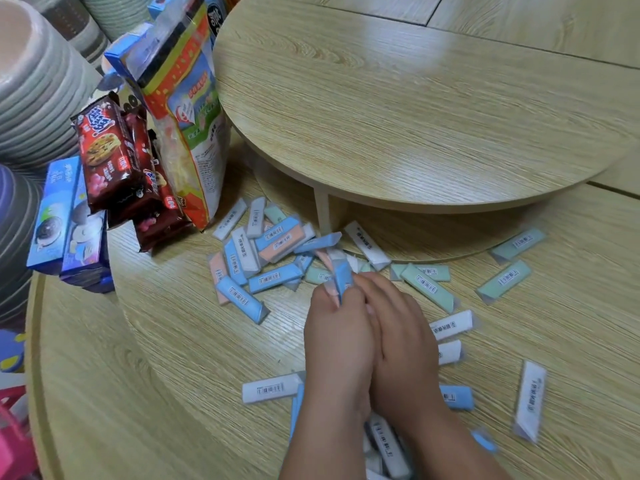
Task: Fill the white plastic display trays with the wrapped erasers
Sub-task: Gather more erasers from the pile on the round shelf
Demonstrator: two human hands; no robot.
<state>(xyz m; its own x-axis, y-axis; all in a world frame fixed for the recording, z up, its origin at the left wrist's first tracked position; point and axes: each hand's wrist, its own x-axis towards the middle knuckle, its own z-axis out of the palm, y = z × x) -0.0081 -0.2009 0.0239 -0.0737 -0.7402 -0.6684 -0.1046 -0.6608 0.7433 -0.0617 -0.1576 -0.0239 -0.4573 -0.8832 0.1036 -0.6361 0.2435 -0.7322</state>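
Several wrapped erasers [275, 277] in blue, white, green and peach lie scattered over the lower wooden tabletop [173, 341]. My left hand [337, 336] and my right hand [401, 344] are pressed side by side near the middle of the view. Together their fingertips pinch a small bunch of erasers [343, 277], a blue one on top. More erasers lie under my wrists at the bottom edge. No white display tray is in view.
A raised round wooden turntable [398, 109] fills the upper right on its white leg [323, 211]. Biscuit packets [114, 157], blue boxes [65, 216] and a snack bag [187, 109] stand at the left. Stacked bowls [31, 74] sit beyond the table's left edge.
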